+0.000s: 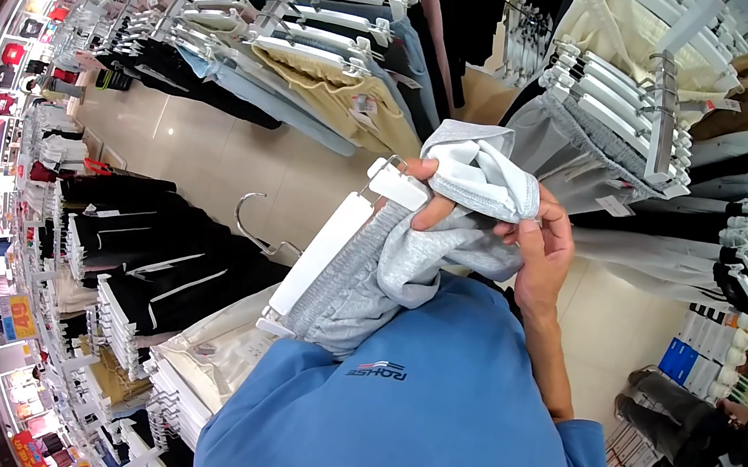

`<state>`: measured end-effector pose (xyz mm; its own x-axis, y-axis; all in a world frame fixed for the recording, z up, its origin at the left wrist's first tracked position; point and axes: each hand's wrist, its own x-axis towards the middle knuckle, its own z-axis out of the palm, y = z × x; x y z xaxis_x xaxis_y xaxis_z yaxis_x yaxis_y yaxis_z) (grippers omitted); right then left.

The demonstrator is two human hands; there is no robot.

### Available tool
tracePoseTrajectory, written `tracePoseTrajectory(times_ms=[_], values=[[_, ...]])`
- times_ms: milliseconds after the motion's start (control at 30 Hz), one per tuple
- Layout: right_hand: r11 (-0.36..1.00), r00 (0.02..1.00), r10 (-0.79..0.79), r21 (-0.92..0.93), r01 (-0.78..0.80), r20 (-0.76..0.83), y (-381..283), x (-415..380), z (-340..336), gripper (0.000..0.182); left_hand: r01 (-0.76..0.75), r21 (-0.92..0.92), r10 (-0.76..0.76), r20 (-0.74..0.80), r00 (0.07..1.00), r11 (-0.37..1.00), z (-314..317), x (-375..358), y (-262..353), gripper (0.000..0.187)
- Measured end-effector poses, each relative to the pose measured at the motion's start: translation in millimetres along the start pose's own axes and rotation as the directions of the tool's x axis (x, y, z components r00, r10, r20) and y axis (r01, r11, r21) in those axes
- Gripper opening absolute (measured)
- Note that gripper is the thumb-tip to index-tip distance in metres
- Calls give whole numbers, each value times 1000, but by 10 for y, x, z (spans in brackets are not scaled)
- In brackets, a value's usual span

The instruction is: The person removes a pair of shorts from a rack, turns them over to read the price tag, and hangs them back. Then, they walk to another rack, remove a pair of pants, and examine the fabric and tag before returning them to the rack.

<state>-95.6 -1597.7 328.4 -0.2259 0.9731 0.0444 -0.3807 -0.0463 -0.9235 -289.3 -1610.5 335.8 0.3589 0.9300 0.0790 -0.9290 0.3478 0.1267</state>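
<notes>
Light grey pants [408, 262] hang by their elastic waistband from a white clip hanger [323, 255], held up in front of my blue shirt. My left hand [427, 193] grips the pants close to the hanger's upper clip, its fingers partly hidden by the cloth. My right hand [544, 248] pinches the hem of a bunched leg [487, 178], whose whitish inner side is turned outward. The hanger's metal hook [247, 216] points away to the left.
Racks with tan pants [355, 97] and grey pants [550, 134] stand ahead. Black pants [170, 253] hang at the left, cream pants [219, 346] below them. Blue-and-white packs [681, 358] are at the right, near another person [682, 420]. Tiled floor [204, 148] shows between racks.
</notes>
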Motion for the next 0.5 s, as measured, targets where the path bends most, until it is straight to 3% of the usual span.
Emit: tracePoseTrajectory(times_ms=[233,300,333,433,500], values=[[998,998,50,30,-49,-38,38,2,-64,17,-26,43,24,34,999,999,15,78,33,62],[996,994,69,60,-64,-87,42,42,-86,19,96,166,-146,319,937,981,-318,100,231,66],[994,989,83,79,-73,-126,50,87,-107,19,48,180,-90,229,969,982,-207,45,242,70],[988,967,153,53,-146,-205,214,267,-298,23,51,85,-84,452,888,995,-194,147,495,64],[974,945,201,-51,-221,-257,566,329,-556,29,-49,145,-25,465,885,988,-194,235,706,61]])
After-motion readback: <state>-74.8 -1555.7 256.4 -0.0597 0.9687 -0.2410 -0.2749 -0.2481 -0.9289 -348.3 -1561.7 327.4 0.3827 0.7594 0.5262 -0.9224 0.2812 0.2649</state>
